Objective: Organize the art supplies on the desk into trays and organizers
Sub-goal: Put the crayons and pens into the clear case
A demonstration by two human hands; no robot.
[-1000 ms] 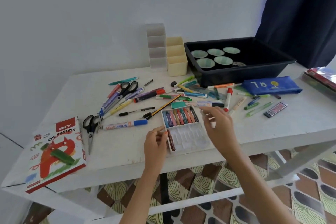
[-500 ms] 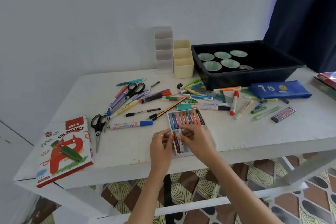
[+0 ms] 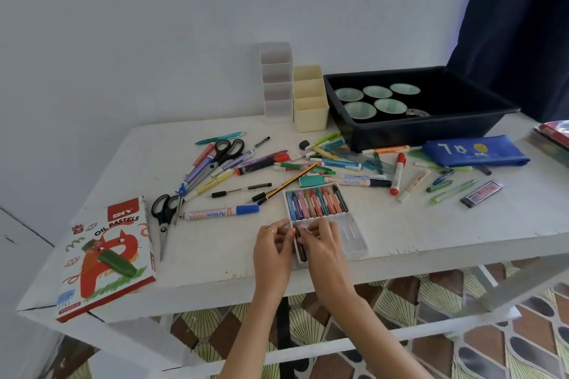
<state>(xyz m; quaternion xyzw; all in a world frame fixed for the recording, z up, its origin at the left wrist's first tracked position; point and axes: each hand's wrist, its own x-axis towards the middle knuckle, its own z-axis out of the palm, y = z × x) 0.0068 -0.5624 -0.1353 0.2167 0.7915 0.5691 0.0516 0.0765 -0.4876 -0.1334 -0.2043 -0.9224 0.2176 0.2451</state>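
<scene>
Both hands meet over the near left corner of the pastel tray (image 3: 354, 238), low centre of frame. The right hand (image 3: 323, 248) has its fingers curled down, pinching a dark pastel (image 3: 301, 251) in the tray's leftmost slot. The left hand (image 3: 272, 251) has its fingertips bent in at the same spot; we can't tell whether it grips the pastel, the tray edge, or nothing.

The tray's far half holds a full row of pastels (image 3: 317, 201); most of the near half is bare.

Left of the hands we see a blue-capped marker (image 3: 220, 213), black scissors (image 3: 164, 215), and the oil pastels box (image 3: 104, 258) at lower left. Pens and markers are scattered across mid frame. Toward upper centre stand a clear organizer (image 3: 275, 83) and a cream organizer (image 3: 309, 101), side by side, with the black bin (image 3: 431, 129) to their right. A blue pouch (image 3: 474, 152) lies in front of the bin.
</scene>
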